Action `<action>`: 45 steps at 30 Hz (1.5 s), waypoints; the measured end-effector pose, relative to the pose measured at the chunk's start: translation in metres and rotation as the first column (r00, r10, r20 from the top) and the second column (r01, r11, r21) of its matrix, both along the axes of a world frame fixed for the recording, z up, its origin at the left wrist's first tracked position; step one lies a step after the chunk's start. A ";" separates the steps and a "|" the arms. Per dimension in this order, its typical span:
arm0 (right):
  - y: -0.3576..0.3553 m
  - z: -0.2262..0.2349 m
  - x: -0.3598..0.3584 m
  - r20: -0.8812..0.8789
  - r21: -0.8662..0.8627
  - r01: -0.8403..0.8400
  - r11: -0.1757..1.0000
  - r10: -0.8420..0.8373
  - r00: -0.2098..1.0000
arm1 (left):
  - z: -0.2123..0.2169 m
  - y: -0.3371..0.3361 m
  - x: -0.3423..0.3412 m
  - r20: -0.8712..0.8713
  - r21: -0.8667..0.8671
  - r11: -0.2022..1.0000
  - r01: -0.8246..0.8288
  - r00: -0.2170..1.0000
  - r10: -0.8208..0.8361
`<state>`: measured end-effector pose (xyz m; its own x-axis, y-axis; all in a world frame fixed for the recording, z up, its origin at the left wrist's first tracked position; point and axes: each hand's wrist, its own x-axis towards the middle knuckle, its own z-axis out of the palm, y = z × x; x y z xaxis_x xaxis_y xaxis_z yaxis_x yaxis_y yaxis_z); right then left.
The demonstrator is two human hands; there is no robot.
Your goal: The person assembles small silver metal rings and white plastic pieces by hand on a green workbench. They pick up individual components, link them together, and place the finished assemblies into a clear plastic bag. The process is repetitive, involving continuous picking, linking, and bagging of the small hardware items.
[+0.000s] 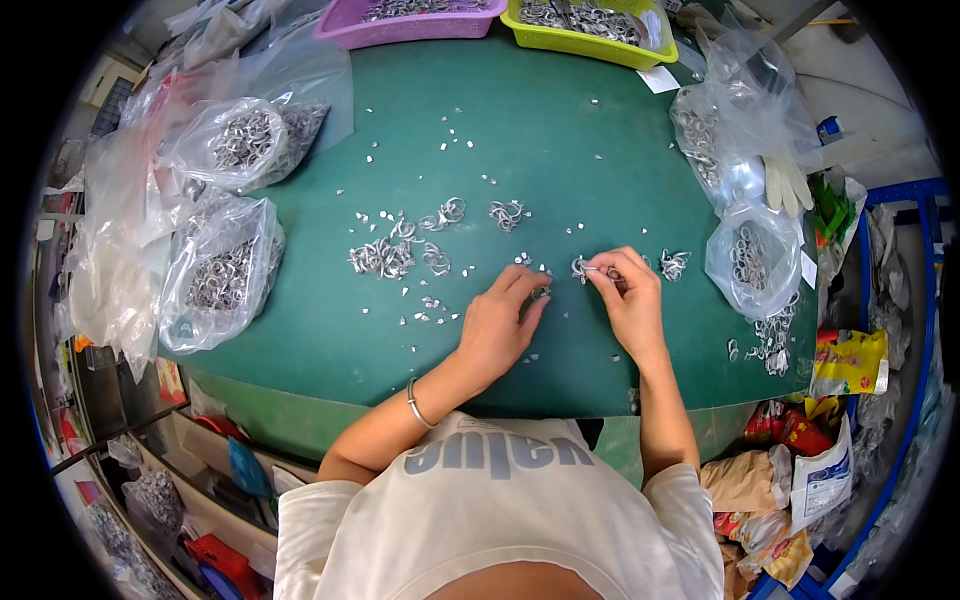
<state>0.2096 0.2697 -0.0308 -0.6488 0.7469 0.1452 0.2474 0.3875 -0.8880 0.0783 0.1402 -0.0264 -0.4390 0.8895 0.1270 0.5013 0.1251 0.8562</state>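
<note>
My left hand (503,318) is closed in a pinch over the green tabletop, with a small silver metal ring (541,293) at its fingertips. To the right, my right hand (630,290) grips a little bunch of silver metal rings (579,268) between thumb and fingers. A loose pile of similar rings (383,258) lies left of my hands, with smaller clusters (508,214) beyond them. Another ring cluster (674,264) sits just right of my right hand. Tiny metal bits (430,302) are scattered around.
Clear plastic bags of rings (225,277) stand at the left; another bag (752,258) lies at the right near spilled rings (772,345). A purple basket (345,36) and a yellow-green basket (600,52) stand at the far edge. A pale glove (786,184) hangs by the right bags.
</note>
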 end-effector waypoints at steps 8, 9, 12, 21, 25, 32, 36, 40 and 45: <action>-0.025 0.034 0.000 -0.049 -0.154 -0.101 0.983 0.094 0.994 | 0.016 0.005 -0.002 0.302 0.153 0.987 0.046 0.949 -0.091; -0.026 0.035 -0.001 -0.051 -0.133 -0.104 0.986 0.098 0.994 | 0.017 0.004 -0.004 0.307 0.127 0.990 0.068 0.946 -0.105; -0.027 0.039 -0.002 -0.055 -0.019 -0.134 0.991 0.133 0.990 | 0.023 -0.001 -0.011 0.371 0.070 0.991 0.117 0.919 -0.135; -0.032 0.057 -0.004 -0.002 0.248 -0.200 0.948 0.207 0.978 | 0.037 -0.006 -0.015 0.690 0.011 0.999 0.038 0.723 -0.035; -0.039 0.058 -0.005 0.045 0.460 -0.133 0.878 0.127 0.991 | 0.037 -0.010 -0.013 0.680 -0.030 1.000 0.003 0.733 0.019; -0.043 0.063 -0.005 0.010 0.348 -0.103 0.932 0.107 0.994 | 0.050 -0.013 -0.006 0.674 0.039 0.996 -0.078 0.738 0.032; -0.046 0.068 -0.007 0.005 0.315 -0.094 0.944 0.097 0.995 | 0.045 -0.014 -0.007 0.650 0.048 0.995 -0.088 0.759 0.036; -0.050 0.071 -0.007 -0.004 0.280 -0.096 0.955 0.101 0.995 | 0.046 -0.014 -0.004 0.620 0.085 0.987 -0.134 0.783 0.052; -0.046 0.072 -0.006 0.023 0.289 -0.135 0.948 0.134 0.991 | 0.049 -0.015 -0.007 0.652 0.092 0.993 -0.079 0.758 0.000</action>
